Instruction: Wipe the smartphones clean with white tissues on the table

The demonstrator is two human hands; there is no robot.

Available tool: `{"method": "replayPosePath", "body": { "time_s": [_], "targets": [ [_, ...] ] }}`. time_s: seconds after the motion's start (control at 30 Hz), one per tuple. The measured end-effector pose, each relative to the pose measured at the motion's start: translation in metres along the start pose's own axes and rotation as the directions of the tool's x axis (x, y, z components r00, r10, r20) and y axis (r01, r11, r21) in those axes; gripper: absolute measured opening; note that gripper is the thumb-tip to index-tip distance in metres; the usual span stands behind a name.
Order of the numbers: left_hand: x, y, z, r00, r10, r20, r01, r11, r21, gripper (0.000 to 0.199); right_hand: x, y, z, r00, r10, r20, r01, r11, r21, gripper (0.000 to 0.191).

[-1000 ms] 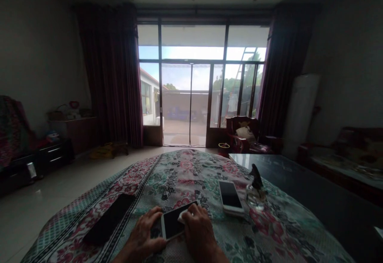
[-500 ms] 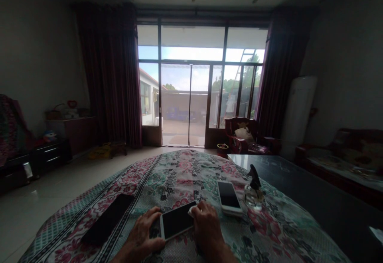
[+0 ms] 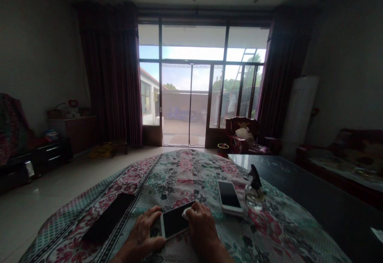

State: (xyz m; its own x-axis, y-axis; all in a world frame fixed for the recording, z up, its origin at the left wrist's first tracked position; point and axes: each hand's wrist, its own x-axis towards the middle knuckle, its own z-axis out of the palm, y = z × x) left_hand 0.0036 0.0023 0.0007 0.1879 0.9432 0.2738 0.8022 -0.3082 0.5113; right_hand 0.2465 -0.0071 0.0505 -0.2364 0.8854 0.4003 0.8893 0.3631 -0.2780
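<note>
Phone (image 3: pixel 175 220): white wipe (image 3: pixel 186 214) shifted inward from right end, pinched by right hand (image 3: pixel 202 225); left hand (image 3: pixel 145 231) spread at left end.

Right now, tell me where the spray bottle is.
In the head view, the spray bottle stands on the patterned cloth, right of both hands and just right of the white phone.

No text, label, brand, number or sign is being made out anywhere in the view; on the screens of the phones, on the spray bottle (image 3: pixel 255 196) and on the yellow object (image 3: pixel 101 150) by the curtain, no lettering is being shown legibly.
</note>
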Motion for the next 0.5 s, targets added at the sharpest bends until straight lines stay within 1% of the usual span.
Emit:
{"method": "replayPosePath", "body": {
  "time_s": [0.13,0.23,0.37,0.5],
  "targets": [
    [-0.001,0.002,-0.002,1.000,0.010,0.002,-0.010,1.000,-0.006,0.066,0.006,0.018,-0.010,0.996,0.092,0.005,-0.092,0.994,-0.057,0.022],
    [-0.002,0.010,-0.008,1.000,-0.004,0.018,0.004,1.000,-0.007,0.066,0.008,0.026,-0.014,0.991,0.136,-0.014,-0.136,0.988,-0.070,0.025],
    [-0.003,0.023,-0.017,0.998,-0.036,0.053,0.036,0.999,-0.009,0.065,0.005,0.024,-0.011,0.992,0.123,-0.034,-0.126,0.987,-0.098,0.026],
    [-0.002,0.025,-0.020,0.998,-0.025,0.051,0.025,1.000,0.005,0.066,-0.001,0.009,-0.001,0.998,0.053,-0.021,-0.054,0.997,-0.063,0.027]
  ]
}}
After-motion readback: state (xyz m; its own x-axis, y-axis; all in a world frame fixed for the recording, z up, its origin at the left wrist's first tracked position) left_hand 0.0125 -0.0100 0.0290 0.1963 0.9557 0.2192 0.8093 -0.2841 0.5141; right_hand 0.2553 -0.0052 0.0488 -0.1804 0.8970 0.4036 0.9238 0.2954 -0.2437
